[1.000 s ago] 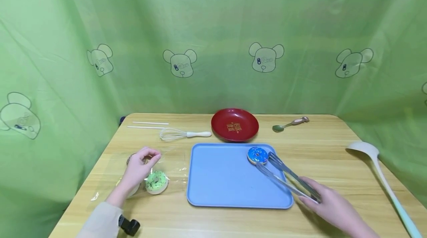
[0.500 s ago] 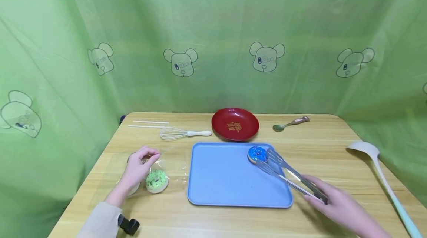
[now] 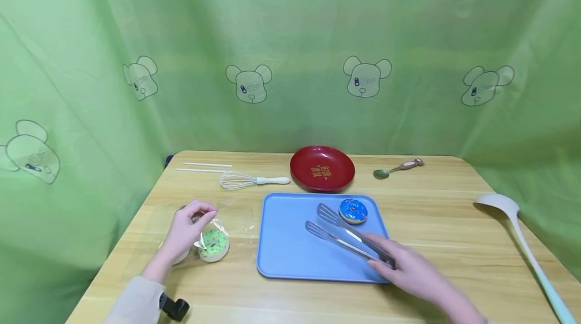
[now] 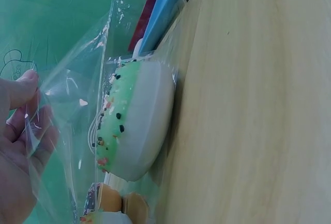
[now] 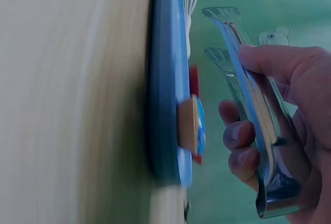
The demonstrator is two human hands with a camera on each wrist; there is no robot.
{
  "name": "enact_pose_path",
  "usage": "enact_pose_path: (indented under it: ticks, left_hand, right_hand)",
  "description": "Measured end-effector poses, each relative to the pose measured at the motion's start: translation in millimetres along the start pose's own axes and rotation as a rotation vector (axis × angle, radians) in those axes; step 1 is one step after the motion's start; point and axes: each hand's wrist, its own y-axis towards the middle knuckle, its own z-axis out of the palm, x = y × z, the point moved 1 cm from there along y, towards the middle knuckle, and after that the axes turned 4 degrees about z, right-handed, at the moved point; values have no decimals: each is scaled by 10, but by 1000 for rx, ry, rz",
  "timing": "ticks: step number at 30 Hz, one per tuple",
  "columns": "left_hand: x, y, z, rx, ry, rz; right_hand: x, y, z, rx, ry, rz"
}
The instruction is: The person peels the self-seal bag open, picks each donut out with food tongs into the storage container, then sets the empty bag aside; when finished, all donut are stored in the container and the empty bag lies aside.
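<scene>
My left hand (image 3: 183, 228) pinches the upper layer of a clear plastic bag (image 4: 77, 94) and holds it lifted. Inside that bag lies a green-iced doughnut (image 3: 213, 244) with dark sprinkles; more doughnuts show partly behind it in the left wrist view. Metal tongs (image 3: 349, 238) are gripped in my right hand (image 3: 410, 268), their slotted ends apart with nothing between them, over the blue tray (image 3: 290, 258). A blue-iced doughnut (image 3: 353, 211) sits on the tray near its far right corner, apart from the tongs.
Behind the tray stands a red plate (image 3: 306, 175). A white whisk (image 3: 272, 180) and two white sticks (image 3: 206, 164) lie to its left, a spoon (image 3: 392, 169) to its right. A long ladle (image 3: 522, 235) lies along the right side of the wooden table (image 3: 436, 198).
The tongs have come away from the blue doughnut and moved left across the tray with my right hand. The doughnut stays on the tray. My left hand has barely moved.
</scene>
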Motion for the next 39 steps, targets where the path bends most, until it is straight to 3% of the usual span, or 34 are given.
enact_pose_path:
  ticks: [6, 26, 33, 39]
  left_hand:
    - [-3, -19, -16, 8, 8, -2]
    - [-36, -56, -78, 24, 21, -73]
    - [-51, -40, -47, 24, 21, -65]
    - [-59, -18, -66, 11, -11, -95]
  right_hand:
    - [167, 186, 162, 53, 59, -48]
    - [717, 792, 566, 173, -15, -181]
    - [807, 940, 671, 222, -33, -230]
    - [845, 1035, 694, 293, 14, -264]
